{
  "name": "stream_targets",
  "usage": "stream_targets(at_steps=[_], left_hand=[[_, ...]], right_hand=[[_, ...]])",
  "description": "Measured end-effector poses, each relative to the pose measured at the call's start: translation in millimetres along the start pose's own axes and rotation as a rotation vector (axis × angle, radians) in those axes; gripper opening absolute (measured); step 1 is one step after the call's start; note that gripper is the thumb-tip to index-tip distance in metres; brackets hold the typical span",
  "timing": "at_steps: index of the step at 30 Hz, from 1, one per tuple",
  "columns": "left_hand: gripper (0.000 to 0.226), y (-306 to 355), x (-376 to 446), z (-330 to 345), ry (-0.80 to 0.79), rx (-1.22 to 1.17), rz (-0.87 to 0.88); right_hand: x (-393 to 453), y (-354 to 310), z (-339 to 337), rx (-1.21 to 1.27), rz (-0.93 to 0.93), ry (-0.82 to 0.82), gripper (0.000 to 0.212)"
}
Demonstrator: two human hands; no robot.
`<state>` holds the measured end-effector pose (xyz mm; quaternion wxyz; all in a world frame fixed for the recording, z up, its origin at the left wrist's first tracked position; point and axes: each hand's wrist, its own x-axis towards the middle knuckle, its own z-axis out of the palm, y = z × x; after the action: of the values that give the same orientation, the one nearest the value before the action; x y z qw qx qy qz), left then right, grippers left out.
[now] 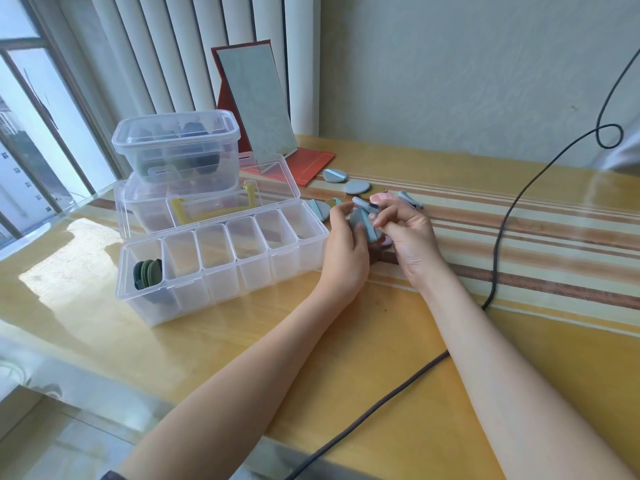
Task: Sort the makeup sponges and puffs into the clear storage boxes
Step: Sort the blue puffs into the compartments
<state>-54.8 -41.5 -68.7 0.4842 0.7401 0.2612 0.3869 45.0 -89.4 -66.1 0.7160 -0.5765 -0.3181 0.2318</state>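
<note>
Head view: left hand [344,252] and right hand [410,237] both pinch a flat round grey-blue puff [363,225] with a ribbon strap, above the glossy striped counter [519,244]. Just left sits the clear plastic divided box [221,265], lid open, dark green puffs [148,273] upright in its leftmost compartment.

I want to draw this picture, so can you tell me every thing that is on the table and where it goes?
divided box: one, clear, lid open, front left
green puffs: several, dark green, its leftmost compartment
lidded tub: one, clear, dark puffs inside, stacked on another clear box behind
mirror: one, red frame, leaning at the wall
loose puffs: several, grey-blue, on the striped cloth
cable: one, black, right side
held puff: one, grey-blue, between both hands
left hand: holding the puff
right hand: pinching its strap
</note>
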Motion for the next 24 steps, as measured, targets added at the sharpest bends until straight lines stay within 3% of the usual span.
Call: stream_targets(at_steps=[3, 8, 11, 14, 19, 21, 24], left_hand=[[0.031, 2, 0, 0, -0.006, -0.007, -0.008], [0.032, 5, -5, 1, 0.041, 0.103, 0.096], [0.036, 5, -7, 2, 0.019, 0.13, 0.139], [0.044, 1, -5, 3, -0.031, 0.189, 0.104], [0.025, -4, -1, 5, -0.057, 0.35, 0.015], [0.034, -3, -2, 5, -0.073, 0.363, 0.072], [0.055, 4, -7, 5, -0.164, 0.43, 0.171]], right_hand=[[-2, -2, -2, -0.073, -0.051, 0.127, 0.051], [-7, -1, 3, -0.547, -0.336, 0.309, 0.03], [-6, 3, 7, -0.685, -0.379, 0.391, 0.025], [-6, 4, 3, -0.721, -0.231, 0.385, 0.027], [-3, 6, 0, -0.697, -0.16, 0.497, 0.028], [-1, 3, -3, -0.651, -0.212, 0.575, 0.029], [2, 3, -10, -0.632, -0.222, 0.567, 0.031]])
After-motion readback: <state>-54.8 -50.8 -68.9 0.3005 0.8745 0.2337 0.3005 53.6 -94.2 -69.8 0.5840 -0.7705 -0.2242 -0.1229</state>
